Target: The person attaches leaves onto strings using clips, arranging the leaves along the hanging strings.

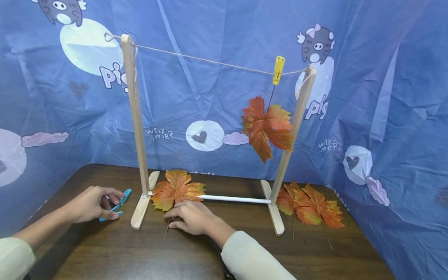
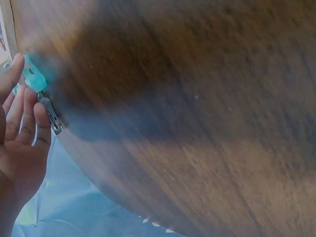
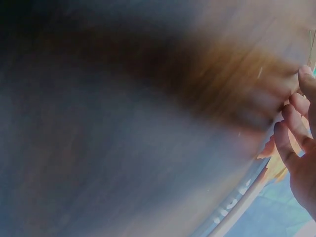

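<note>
My left hand (image 1: 91, 204) is at two blue clothespins (image 1: 125, 196) left of a wooden stand. Its thumb and fingers are apart; the thumb overlaps the nearer clothespin. In the left wrist view, a teal clothespin (image 2: 35, 76) shows by the fingertips, with a greyish one (image 2: 52, 116) below. My right hand (image 1: 194, 217) rests low over the thin stem of an orange maple leaf (image 1: 176, 188), a gap showing between thumb and index finger. That leaf lies against the stand's left foot and white crossbar. In the right wrist view, the fingers (image 3: 285, 140) are loosely bent and the stem is partly hidden.
A string (image 1: 203, 60) spans the stand's two posts (image 1: 136, 116). A yellow clothespin (image 1: 278, 70) holds another maple leaf (image 1: 267, 126) on it near the right post. Several leaves (image 1: 311, 204) lie right of the stand. Blue printed cloth (image 1: 217, 97) surrounds the brown table (image 1: 217, 252).
</note>
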Motion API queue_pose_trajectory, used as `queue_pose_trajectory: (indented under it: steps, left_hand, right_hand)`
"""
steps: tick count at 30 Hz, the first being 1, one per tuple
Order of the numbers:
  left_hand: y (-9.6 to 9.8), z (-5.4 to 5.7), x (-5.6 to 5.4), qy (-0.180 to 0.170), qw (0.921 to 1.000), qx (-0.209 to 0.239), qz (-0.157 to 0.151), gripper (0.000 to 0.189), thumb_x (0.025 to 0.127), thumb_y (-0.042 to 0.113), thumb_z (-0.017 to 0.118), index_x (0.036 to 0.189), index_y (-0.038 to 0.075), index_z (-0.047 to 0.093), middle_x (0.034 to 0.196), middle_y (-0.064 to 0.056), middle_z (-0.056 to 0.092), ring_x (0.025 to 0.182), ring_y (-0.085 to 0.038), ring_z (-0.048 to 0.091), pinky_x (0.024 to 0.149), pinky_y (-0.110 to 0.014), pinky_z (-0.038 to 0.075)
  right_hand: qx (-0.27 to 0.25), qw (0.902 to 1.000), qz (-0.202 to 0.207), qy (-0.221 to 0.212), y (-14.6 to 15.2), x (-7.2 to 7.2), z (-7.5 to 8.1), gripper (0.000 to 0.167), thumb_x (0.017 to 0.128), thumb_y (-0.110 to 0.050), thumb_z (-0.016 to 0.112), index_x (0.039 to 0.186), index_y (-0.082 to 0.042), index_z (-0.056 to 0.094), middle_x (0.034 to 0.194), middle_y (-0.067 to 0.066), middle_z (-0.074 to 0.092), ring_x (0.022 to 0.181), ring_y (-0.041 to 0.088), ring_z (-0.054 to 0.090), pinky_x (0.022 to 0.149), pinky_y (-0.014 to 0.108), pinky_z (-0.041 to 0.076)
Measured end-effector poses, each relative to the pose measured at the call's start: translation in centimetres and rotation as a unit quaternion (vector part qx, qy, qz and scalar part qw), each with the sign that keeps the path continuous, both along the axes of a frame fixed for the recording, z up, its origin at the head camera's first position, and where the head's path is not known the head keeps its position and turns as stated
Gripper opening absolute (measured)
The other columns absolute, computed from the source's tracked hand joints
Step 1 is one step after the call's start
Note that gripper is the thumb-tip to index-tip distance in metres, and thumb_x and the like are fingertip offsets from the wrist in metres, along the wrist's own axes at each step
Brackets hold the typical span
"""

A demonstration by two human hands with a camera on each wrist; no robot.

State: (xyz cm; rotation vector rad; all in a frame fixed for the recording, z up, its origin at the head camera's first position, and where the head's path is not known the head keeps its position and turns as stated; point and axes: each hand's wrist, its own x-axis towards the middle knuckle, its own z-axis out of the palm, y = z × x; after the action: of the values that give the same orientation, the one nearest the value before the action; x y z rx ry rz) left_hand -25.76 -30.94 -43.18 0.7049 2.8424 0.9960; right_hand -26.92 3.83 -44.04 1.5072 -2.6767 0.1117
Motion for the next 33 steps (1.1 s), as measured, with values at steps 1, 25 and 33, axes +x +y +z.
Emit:
queue_pose_trajectory:
  steps: [1,25,33]
  left_hand:
    - [0.0,0.0,0.0,0.0,1.0,0.001,-0.001,0.062,0.077,0.023,0.091,0.126,-0.004,0.066,0.098,-0.001,0.07,0.074,-0.004,0.065,0.059,-0.026,0.055]
    - [-0.6,0.0,0.1,0.023,0.9997,-0.008,-0.009,0.054,0.076,0.02,0.091,0.121,-0.001,0.07,0.093,0.005,0.072,0.079,-0.005,0.065,0.066,-0.025,0.056]
    - [-0.8,0.7,0.2,0.036,0.999,-0.004,-0.025,0.042,0.081,0.018,0.087,0.114,-0.004,0.073,0.092,0.004,0.072,0.08,-0.002,0.065,0.067,-0.025,0.058]
  right_hand:
    - [-0.003,1.0,0.0,-0.003,-0.1,0.0,0.0,0.032,0.102,-0.041,0.064,0.131,-0.029,0.071,0.118,-0.015,0.07,0.11,0.001,0.063,0.091,0.02,0.051]
    - [-0.055,0.9983,-0.017,0.005,0.2,-0.2,0.6,0.019,0.1,-0.037,0.067,0.113,-0.03,0.079,0.104,-0.02,0.073,0.1,-0.001,0.064,0.085,0.017,0.05]
    - [-0.071,0.9971,-0.023,-0.012,0.9,-0.5,1.3,0.02,0.101,-0.035,0.066,0.114,-0.026,0.079,0.107,-0.018,0.074,0.101,-0.003,0.065,0.087,0.017,0.051]
